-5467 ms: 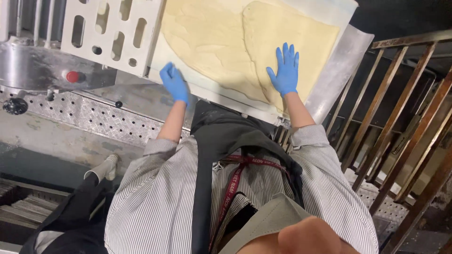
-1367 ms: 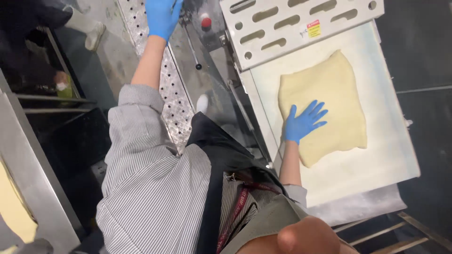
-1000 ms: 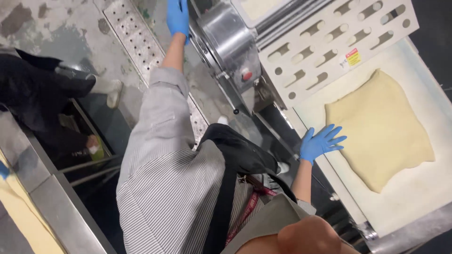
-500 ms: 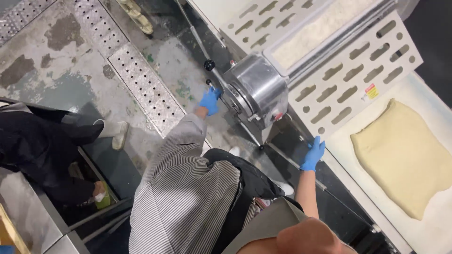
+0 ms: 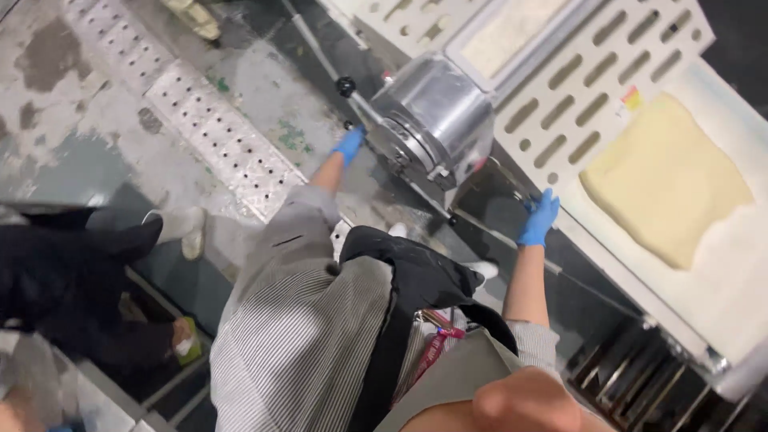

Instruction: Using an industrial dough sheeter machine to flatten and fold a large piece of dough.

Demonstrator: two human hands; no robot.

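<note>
Where the view begins at the left, a co-worker's dark sleeve and white shoes stand on the wet floor beside a perforated metal grate.

- Left hand — blue-gloved, reaching down to the side of the sheeter's steel motor housing, just below the black-knobbed lever; whether your fingers are closed on anything cannot be told from here.
- Slotted white guard — lies over the rollers, up and right of the housing.
- Right hand — blue-gloved, fingers loosely curled against the dark edge of the machine under the guard; it appears to rest there, gripping nothing clearly.
- Dough sheet — pale yellow, flat on the white belt, well apart from both hands.

Step in hand, as judged: you are setting the machine's controls, not handling dough. A next move would call for a sure hold on the lever — and fingers kept away from the guard's slots.
</note>
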